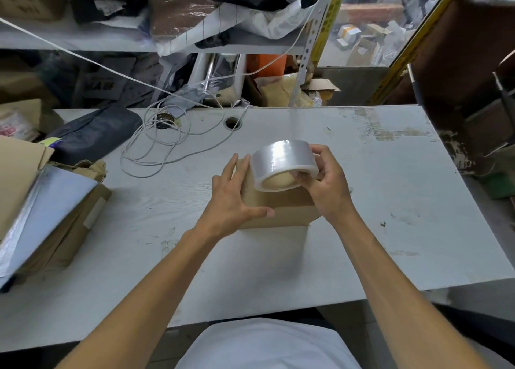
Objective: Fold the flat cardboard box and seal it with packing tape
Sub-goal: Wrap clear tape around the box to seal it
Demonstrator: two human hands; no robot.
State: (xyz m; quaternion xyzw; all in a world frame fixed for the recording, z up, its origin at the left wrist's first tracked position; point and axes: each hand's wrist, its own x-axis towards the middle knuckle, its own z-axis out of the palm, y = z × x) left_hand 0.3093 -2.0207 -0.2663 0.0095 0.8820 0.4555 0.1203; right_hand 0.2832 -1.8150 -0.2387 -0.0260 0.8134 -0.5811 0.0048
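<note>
Two hands, one box, one tape roll at mid-worktop.

Bare worktop [278, 271] lies open between the near edge and the hands. The left hand [231, 201] rests spread, fingers straight, on the left side of the single folded cardboard box [281, 207]. The right hand [326, 185] grips one clear tape roll [281, 165] above the box, its core hole facing the person. Beyond the left hand, one loose white cable [156, 146] coils; more open surface lies right of the right hand.

— Where does the one view look from?
— From my head, wide-angle, facing forward and down over both my forearms.
— How near?
— Close: the surface [390, 201] fills the middle, with cluttered shelves [83, 38] beyond its far edge and my lap at the bottom.
</note>
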